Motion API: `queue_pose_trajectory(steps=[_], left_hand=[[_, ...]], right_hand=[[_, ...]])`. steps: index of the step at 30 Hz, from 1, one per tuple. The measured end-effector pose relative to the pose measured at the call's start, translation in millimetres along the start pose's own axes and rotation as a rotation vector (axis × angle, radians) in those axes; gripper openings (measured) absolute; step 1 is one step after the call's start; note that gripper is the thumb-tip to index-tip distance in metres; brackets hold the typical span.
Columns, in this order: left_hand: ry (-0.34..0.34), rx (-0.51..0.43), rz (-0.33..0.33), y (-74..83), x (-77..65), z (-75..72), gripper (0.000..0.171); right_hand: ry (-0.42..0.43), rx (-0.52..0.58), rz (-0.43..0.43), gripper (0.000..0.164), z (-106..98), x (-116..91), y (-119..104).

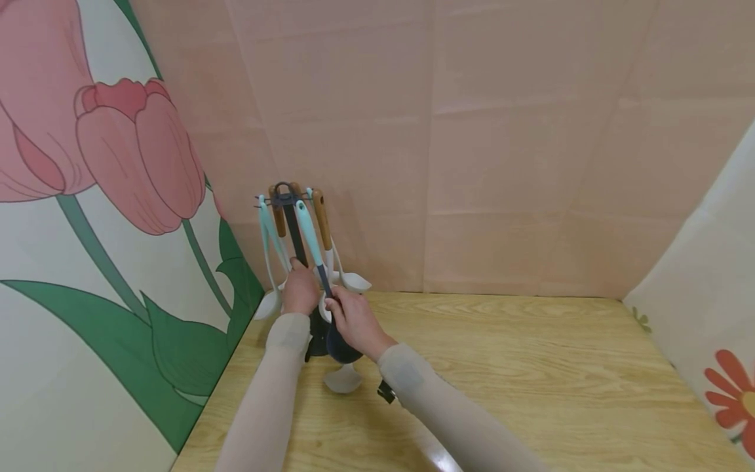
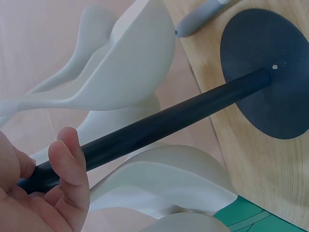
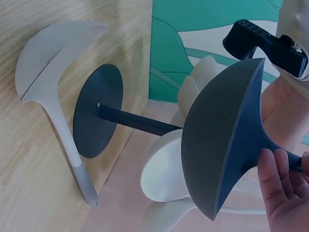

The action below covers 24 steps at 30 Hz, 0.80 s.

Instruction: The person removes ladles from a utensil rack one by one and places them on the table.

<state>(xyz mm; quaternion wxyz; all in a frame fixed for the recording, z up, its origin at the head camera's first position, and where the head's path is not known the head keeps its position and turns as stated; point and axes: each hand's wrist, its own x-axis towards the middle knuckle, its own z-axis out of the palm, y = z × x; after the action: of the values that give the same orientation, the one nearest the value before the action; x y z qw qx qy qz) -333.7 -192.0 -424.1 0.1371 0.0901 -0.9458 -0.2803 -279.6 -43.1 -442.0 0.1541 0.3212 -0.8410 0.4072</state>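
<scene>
A black utensil stand (image 1: 293, 229) with a round base (image 3: 91, 125) rises from the table at the back left. My left hand (image 1: 301, 290) grips its pole (image 2: 159, 124) partway up, fingers curled round it. My right hand (image 1: 356, 320) holds a dark blue ladle (image 3: 217, 130) by the shaft just above its bowl. The ladle's teal handle (image 1: 307, 226) slants up beside the pole, its top overlapping the stand's hook ring in the head view. White ladles and spoons (image 1: 356, 282) with teal or brown handles hang around the pole.
A pale ladle (image 3: 58, 63) with a grey handle lies on the wooden table (image 1: 501, 367) close to the stand's base. A pink-covered wall (image 1: 501, 164) stands behind, and a tulip-patterned panel (image 1: 135, 164) borders the left side. Flower-patterned cloth (image 1: 708, 314) borders the right.
</scene>
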Motion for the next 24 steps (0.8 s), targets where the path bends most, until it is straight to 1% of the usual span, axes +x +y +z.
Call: queue_pose_trajectory(steps=[4, 7, 11, 14, 19, 24], left_hand=[[0.017, 0.004, 0.017, -0.1, -0.9, 2.3, 0.057], [0.061, 0.013, 0.048, -0.8, -1.7, 4.1, 0.054], [0.104, 0.012, 0.073, 0.3, -3.7, 3.2, 0.052], [0.107, -0.002, 0.071, 1.5, -4.9, 2.3, 0.053], [0.109, -0.017, 0.061, -0.3, -3.5, 4.1, 0.053], [0.090, -0.029, 0.035, -2.1, -0.9, 5.5, 0.054]], right_hand=[[0.014, -0.001, -0.015, 0.012, 0.2, -1.9, 3.1], [0.032, -0.012, -0.039, 0.009, 0.0, -4.2, 5.1], [0.022, -0.001, -0.024, 0.010, -1.6, -6.1, 6.4], [0.005, 0.014, 0.003, 0.009, -2.5, -6.5, 7.0], [0.004, 0.018, 0.005, 0.009, -2.9, -7.2, 7.8], [-0.014, 0.058, 0.041, 0.012, -5.2, -8.5, 8.8]])
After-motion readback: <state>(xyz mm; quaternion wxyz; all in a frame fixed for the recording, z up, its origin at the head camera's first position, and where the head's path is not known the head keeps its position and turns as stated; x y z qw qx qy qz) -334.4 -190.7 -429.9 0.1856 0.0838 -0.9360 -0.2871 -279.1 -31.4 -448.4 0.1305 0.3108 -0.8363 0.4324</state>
